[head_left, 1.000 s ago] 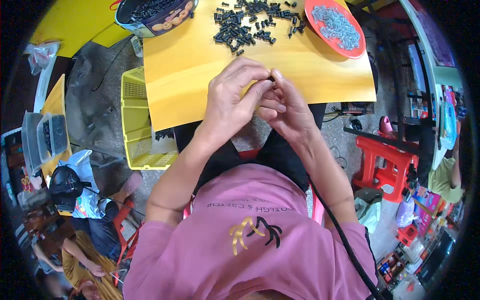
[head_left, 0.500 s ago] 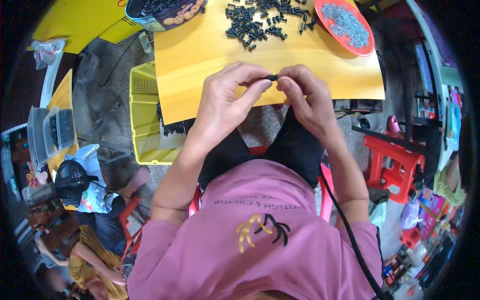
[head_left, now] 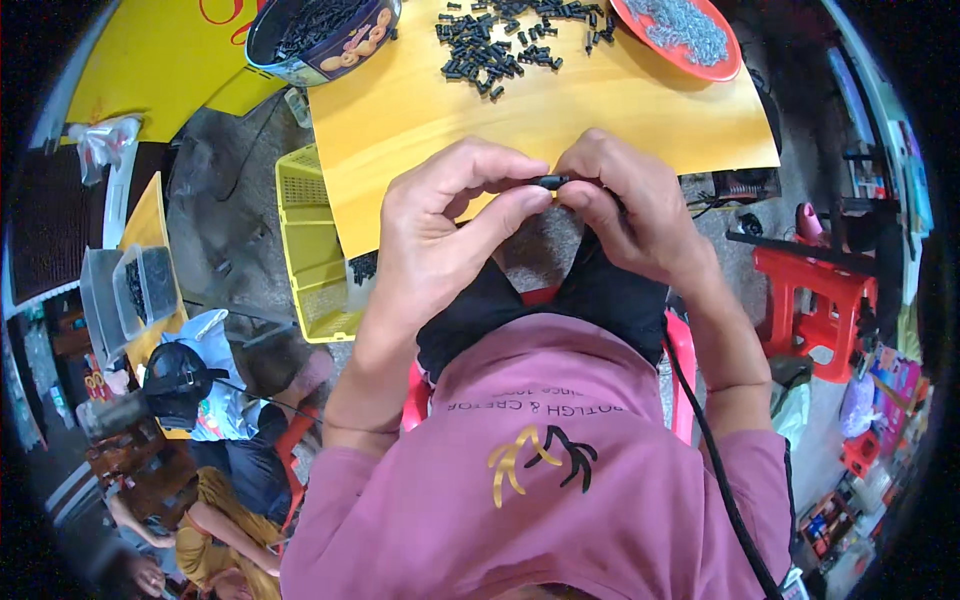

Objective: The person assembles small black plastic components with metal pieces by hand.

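Observation:
Between my two hands, just off the near edge of the table, is a small black cylindrical plastic part (head_left: 551, 183). My left hand (head_left: 455, 215) pinches its left end with thumb and forefinger. At its right end, the thumb and forefinger of my right hand (head_left: 625, 200) are closed on it, their tips partly covering it. Farther back, a loose pile of similar black parts (head_left: 490, 50) lies on the yellow-topped table (head_left: 420, 120). An orange-red plate (head_left: 722, 70) at the back right holds many small clear or silvery pieces (head_left: 690, 30).
A round tin (head_left: 345, 65) filled with black parts stands at the table's back left. Below the left edge is a yellow crate (head_left: 310, 250). Clear bins (head_left: 130, 290) sit on a board farther left, near another person (head_left: 215, 400). A red stool (head_left: 820, 300) stands right.
Both hands have come slightly nearer to me with the black part, which lies more level and shows more of its length. The whole view has shifted a little.

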